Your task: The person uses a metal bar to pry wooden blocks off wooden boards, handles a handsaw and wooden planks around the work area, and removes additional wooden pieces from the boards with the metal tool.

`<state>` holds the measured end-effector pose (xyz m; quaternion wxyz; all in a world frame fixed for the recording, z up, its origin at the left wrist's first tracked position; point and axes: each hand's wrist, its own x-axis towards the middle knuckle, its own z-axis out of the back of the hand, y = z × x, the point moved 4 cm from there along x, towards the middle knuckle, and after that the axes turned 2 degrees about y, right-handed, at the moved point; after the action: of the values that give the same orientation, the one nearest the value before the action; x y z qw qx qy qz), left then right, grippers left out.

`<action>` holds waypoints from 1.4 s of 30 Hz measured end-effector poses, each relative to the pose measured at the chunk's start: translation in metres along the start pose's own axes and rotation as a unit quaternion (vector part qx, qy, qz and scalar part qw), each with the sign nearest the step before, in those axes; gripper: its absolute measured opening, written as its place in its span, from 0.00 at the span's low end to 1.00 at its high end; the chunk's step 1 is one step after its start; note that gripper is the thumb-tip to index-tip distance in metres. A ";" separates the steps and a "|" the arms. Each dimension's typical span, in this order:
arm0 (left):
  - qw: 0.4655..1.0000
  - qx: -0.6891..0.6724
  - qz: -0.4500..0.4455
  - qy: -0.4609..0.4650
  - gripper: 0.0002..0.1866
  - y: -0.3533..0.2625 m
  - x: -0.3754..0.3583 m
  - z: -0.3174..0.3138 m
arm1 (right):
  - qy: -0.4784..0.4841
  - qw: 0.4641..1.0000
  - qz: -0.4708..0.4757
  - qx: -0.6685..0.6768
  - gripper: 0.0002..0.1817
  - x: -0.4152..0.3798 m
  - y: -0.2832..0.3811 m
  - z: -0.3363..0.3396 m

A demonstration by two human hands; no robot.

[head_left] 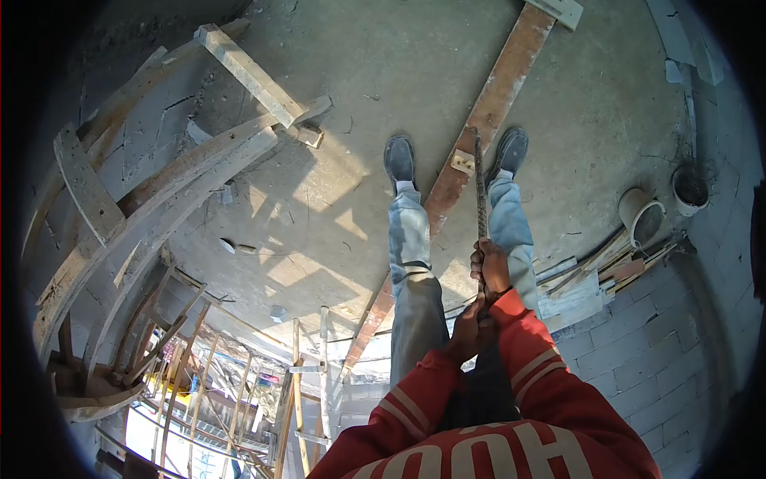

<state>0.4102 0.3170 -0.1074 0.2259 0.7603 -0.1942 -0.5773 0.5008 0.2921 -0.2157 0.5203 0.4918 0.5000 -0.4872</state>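
Both my hands are wrapped round a ribbed steel bar, the right one ahead of the left. My right hand grips it partway along, while my left hand closes on its near end, close to my body. The bar's far tip overlaps a long reddish-brown plank that runs diagonally over the floor between my feet. Beside the bar, a small pale wood block sits on the plank. A pale board piece lies across the plank's far end.
Curved timber framework with a crosspiece stands at left. Two buckets and a pile of wood strips lie by the block wall at right. Wooden poles and a ladder show at lower left, near an opening.
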 end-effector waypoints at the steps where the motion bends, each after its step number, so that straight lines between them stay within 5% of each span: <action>1: 1.000 0.001 0.001 0.010 0.19 -0.011 0.005 -0.010 | -0.001 1.000 0.009 -0.005 0.09 -0.002 0.018 -0.002; 3: 0.966 -0.149 0.104 0.182 0.21 -0.013 0.000 -0.044 | 0.023 1.000 -0.017 0.009 0.07 -0.012 0.041 -0.008; 5: 0.974 -0.138 0.092 0.155 0.22 -0.012 0.005 -0.050 | 0.010 0.998 0.010 -0.060 0.10 -0.018 0.058 -0.016; 6: 0.982 -0.124 0.067 0.124 0.20 -0.010 0.007 -0.051 | -0.037 0.974 0.082 -0.209 0.16 -0.025 0.067 -0.018; 7: 0.989 -0.109 0.044 0.092 0.19 -0.009 0.008 -0.053 | -0.082 0.920 0.153 -0.351 0.21 -0.034 0.077 -0.023; 8: 0.994 -0.095 0.021 0.059 0.18 -0.009 0.010 -0.053 | -0.141 0.707 0.467 -0.512 0.31 -0.013 0.066 -0.008; 9: 0.993 -0.100 0.023 0.064 0.18 -0.006 0.009 -0.054 | -0.141 0.702 0.467 -0.518 0.31 -0.017 0.067 -0.012; 10: 0.953 0.232 -0.195 -0.019 0.18 -0.019 0.004 -0.049 | -0.153 0.740 0.371 -0.539 0.32 -0.016 0.063 -0.015; 11: 0.755 0.524 -0.381 -0.101 0.20 -0.025 -0.008 -0.055 | -0.165 0.770 0.270 -0.554 0.33 -0.015 0.057 -0.017; 12: 0.667 0.486 -0.557 -0.091 0.21 -0.017 0.013 -0.027 | -0.177 0.754 0.248 -0.582 0.36 -0.004 0.046 -0.018; 13: 0.670 0.480 -0.559 -0.092 0.21 -0.023 0.013 -0.021 | -0.176 0.749 0.248 -0.588 0.36 0.002 0.035 -0.021; 15: 0.826 0.433 -0.338 -0.127 0.11 -0.036 0.017 0.008 | -0.180 0.715 0.218 -0.639 0.41 0.011 0.009 -0.028; 16: 0.944 0.246 -0.204 -0.082 0.11 -0.040 0.016 0.025 | -0.160 0.731 0.169 -0.641 0.46 0.019 -0.005 -0.030; 17: 0.997 0.042 -0.055 -0.031 0.14 -0.041 0.011 0.039 | -0.160 0.729 0.166 -0.645 0.46 0.017 -0.012 -0.040; 20: 0.999 -0.031 -0.015 0.023 0.15 -0.058 -0.010 0.059 | -0.169 0.702 0.063 -0.689 0.51 0.018 -0.035 -0.067; 22: 0.986 0.146 -0.078 -0.019 0.17 -0.086 -0.026 0.047 | -0.177 0.689 0.064 -0.699 0.51 0.024 -0.036 -0.082; 25: 0.998 -0.042 0.012 0.044 0.17 -0.096 -0.025 0.043 | -0.173 0.670 0.063 -0.720 0.51 0.033 -0.033 -0.089; 34: 0.996 0.007 0.035 0.080 0.19 -0.150 -0.033 0.093 | -0.192 0.661 0.080 -0.721 0.58 0.059 -0.070 -0.126; 42: 0.995 -0.072 0.009 0.073 0.16 -0.100 -0.023 0.064 | -0.112 0.679 0.106 -0.717 0.58 0.044 -0.046 -0.086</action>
<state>0.3462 0.4047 -0.1606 0.2988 0.7801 -0.1415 -0.5312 0.4519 0.3758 -0.2626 0.8138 -0.0405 0.5790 0.0279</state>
